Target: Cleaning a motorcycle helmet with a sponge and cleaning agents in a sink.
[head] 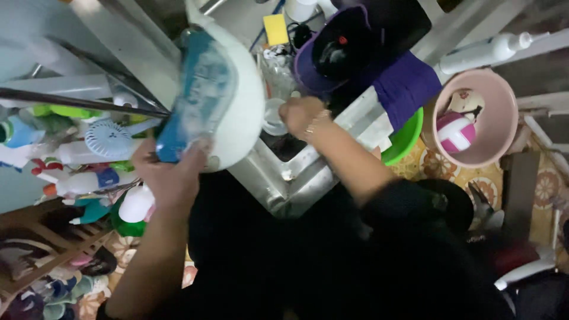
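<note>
My left hand grips the lower edge of a white round bowl-like dish with a blue-green patterned inside, held tilted up over the left side of a steel sink. My right hand is closed down in the sink beside a clear glass item; I cannot tell what it holds. A bracelet sits on that wrist. The picture is blurred by motion.
A purple cap and a purple cloth lie past the sink, with a yellow sponge. A green basin and a pink basin holding a ball stand at right. Bottles and a small white fan crowd the left.
</note>
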